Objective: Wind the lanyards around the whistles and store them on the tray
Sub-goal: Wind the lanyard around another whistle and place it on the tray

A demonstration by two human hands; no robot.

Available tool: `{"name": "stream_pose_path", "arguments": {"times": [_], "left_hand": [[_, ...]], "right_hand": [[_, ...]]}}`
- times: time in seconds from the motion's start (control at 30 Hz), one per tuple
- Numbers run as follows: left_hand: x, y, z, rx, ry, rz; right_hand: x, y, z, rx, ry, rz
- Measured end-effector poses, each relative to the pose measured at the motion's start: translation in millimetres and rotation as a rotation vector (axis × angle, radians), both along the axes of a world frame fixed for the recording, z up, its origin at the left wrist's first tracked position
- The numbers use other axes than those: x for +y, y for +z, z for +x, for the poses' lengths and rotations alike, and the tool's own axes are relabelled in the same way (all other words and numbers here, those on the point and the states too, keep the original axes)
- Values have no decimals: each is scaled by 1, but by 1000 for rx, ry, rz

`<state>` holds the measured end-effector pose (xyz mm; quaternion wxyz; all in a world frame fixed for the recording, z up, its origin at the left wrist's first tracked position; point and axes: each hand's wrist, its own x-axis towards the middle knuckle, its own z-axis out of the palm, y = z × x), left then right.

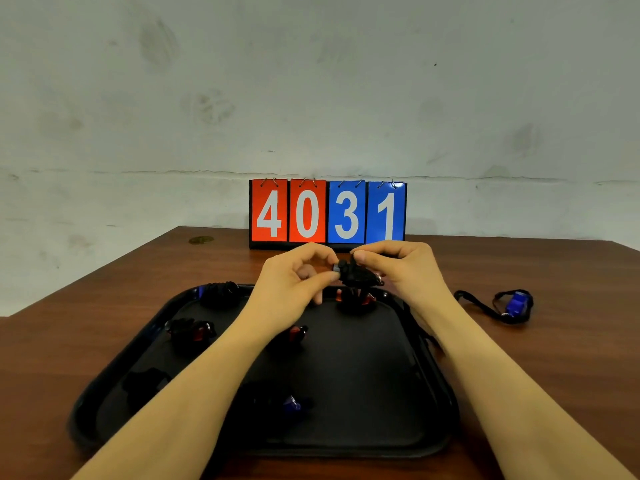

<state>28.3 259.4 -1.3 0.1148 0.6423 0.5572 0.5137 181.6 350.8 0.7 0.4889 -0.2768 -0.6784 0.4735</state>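
A black whistle [349, 271] wrapped in black lanyard is held above the far end of the black tray [363, 393]. My left hand [294, 275] pinches its left end and my right hand [401, 268] grips its right side. Several wound whistles lie on the tray: a red one [353, 299] just under my hands, a red one [192, 332] at the left, another red one [294, 336] partly behind my left forearm, a blue one [292, 403] near the front, and a dark bundle [221, 292] at the far left corner. A blue whistle [516, 304] with its loose black lanyard lies on the table right of the tray.
The tray rests on a brown wooden table [554, 358]. A flip scoreboard [327, 213] reading 4031 stands at the table's back edge against a pale wall. Another dark bundle [145, 384] sits at the tray's front left.
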Motion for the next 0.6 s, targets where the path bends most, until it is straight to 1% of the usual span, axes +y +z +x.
{"name": "stream_pose_path", "arguments": {"times": [0.13, 0.17, 0.33, 0.5, 0.6], "left_hand": [[0, 5, -4, -253, -26, 53], [0, 6, -5, -289, -25, 62], [2, 5, -4, -311, 23, 72], [7, 1, -8, -292, 118, 70], [8, 0, -11, -273, 185, 72]], "right_hand": [[-4, -2, -4, -110, -11, 97], [-6, -2, -5, -123, 2, 121], [-12, -1, -7, -157, 92, 176], [-13, -2, -9, -319, 102, 256], [-16, 1, -8, -319, 148, 263]]}}
